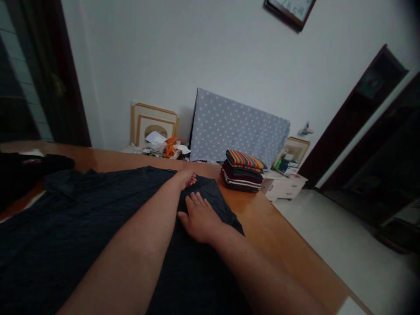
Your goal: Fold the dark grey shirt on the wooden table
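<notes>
A dark blue-grey shirt lies spread over the table, with a sleeve stretching to the right. My left hand is at the shirt's far edge, its fingers curled and pinching the cloth there. Closer to me, my right hand rests palm down on the shirt near the sleeve, fingers stretched out and slightly apart. The two hands are close together but do not touch.
A stack of folded clothes stands on the wooden table beyond the sleeve. Dark clothing lies at the left. Behind are a polka-dot cloth, picture frames and a white cabinet.
</notes>
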`<state>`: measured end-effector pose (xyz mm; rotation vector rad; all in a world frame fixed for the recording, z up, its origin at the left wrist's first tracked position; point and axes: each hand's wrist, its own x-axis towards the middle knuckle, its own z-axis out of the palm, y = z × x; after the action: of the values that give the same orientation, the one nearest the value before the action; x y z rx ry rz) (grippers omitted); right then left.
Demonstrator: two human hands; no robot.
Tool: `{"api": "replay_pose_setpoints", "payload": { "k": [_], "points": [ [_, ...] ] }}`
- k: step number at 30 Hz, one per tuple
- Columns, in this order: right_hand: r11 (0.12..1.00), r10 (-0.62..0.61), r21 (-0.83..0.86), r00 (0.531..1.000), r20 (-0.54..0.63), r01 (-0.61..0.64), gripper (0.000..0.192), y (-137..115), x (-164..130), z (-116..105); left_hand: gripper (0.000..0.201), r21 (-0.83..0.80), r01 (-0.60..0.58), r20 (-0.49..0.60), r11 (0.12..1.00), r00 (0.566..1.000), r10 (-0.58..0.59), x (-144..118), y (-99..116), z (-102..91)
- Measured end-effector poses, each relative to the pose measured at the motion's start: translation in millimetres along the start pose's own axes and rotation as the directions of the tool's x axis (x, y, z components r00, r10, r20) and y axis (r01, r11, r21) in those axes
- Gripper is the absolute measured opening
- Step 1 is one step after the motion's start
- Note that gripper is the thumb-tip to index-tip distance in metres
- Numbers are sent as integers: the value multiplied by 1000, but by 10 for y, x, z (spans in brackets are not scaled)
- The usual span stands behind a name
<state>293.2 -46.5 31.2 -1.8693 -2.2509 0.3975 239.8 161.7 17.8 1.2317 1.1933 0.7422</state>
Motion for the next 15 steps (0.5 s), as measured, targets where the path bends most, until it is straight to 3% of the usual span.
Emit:
{"api": "replay_pose_setpoints", "payload": {
  "k": [3, 8, 15],
  "points": [
    [1000, -14, -21, 999, 38, 15, 71, -112, -2, 71, 25, -91, 30, -31, 995, 999, -33, 28, -27, -39],
    [998, -50, 32, 998, -48, 52, 56, -410, -274, 100, 22, -211, 43, -35, 977, 998, -51, 88, -76, -98],
    [997, -12, 80, 1000, 15, 10, 65, -555, -599, 311, 13, -282, 17, -84, 959, 996, -43, 165, -132, -69]
  ]
}}
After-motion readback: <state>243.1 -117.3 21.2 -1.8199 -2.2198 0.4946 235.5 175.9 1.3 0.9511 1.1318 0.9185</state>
